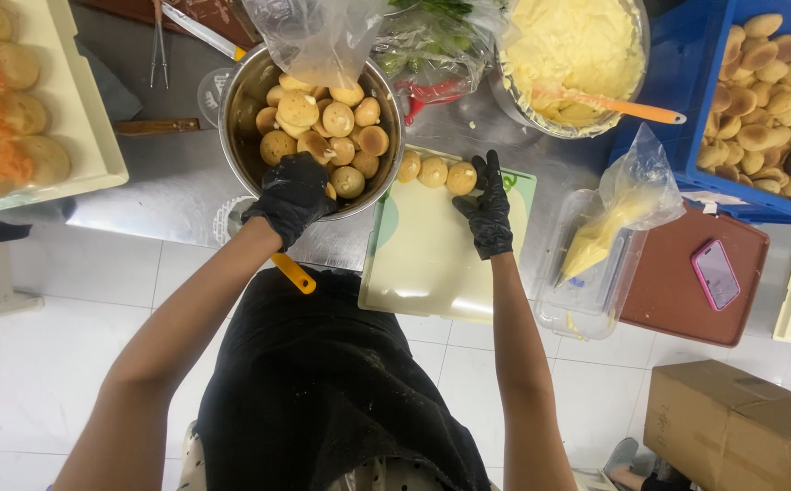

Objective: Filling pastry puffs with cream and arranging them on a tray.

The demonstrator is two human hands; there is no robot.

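Both my hands wear black gloves. My left hand reaches into a steel bowl full of small round golden buns, fingers curled over buns at the near rim. My right hand rests on a pale cutting board, fingertips touching the rightmost bun of a row of three along the board's far edge.
A piping bag of yellow cream lies in a clear tub. Behind are a bowl of cream with an orange spatula, a blue crate of buns, a brown tray with a pink phone, and a tray of topped buns.
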